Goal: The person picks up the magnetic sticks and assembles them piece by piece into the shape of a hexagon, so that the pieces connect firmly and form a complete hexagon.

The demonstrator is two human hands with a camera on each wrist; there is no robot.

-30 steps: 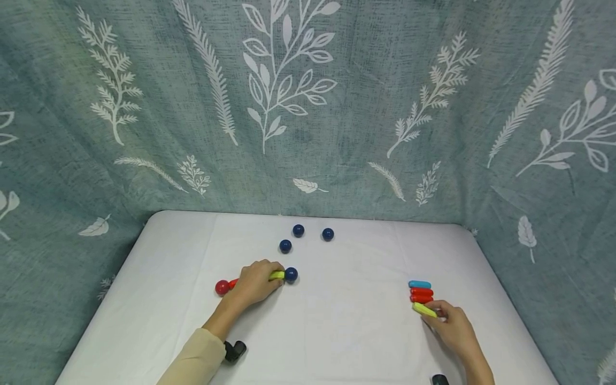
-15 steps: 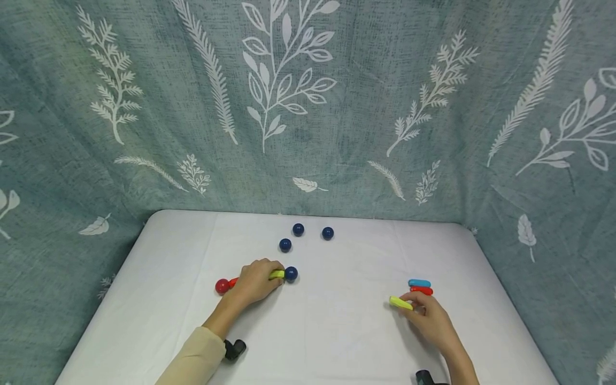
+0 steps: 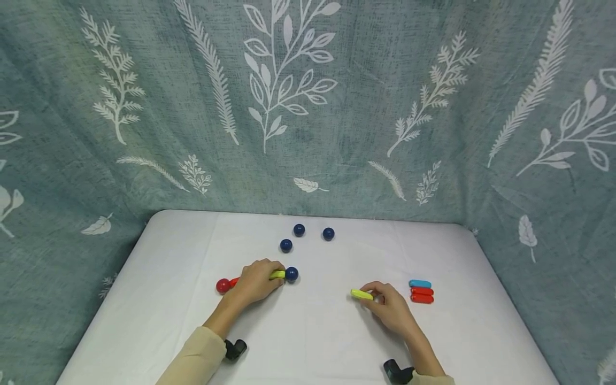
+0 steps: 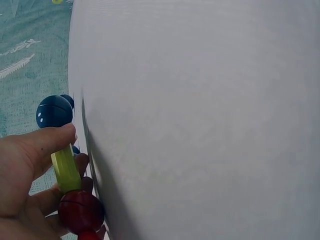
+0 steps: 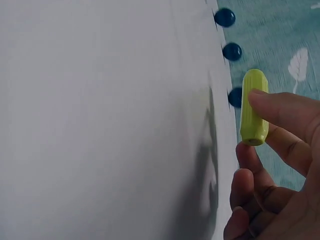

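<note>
My left hand [image 3: 259, 280] grips a joined chain of sticks and balls. In the left wrist view a yellow-green stick [image 4: 66, 170] runs between a blue ball [image 4: 54, 111] and a dark red ball [image 4: 81, 212], with the thumb near the blue one. A red stick [image 3: 233, 282] leads from under that hand to another red ball [image 3: 223, 286] at the chain's left end. My right hand [image 3: 389, 307] pinches a loose yellow-green stick [image 5: 254, 107] between thumb and fingers, above the table right of centre. The ribbed stick has a small hole in its near end.
Several blue balls lie toward the back of the white table [image 3: 337, 342], one [image 3: 328, 233] a little apart from the others. On the right, a light blue stick [image 3: 420, 284] and two red sticks [image 3: 422, 295] lie side by side. A patterned curtain [image 3: 356, 160] hangs behind.
My right hand has carried the yellow-green stick leftward from beside the red and light blue sticks toward the table's middle. The left hand and its chain have stayed in place.
</note>
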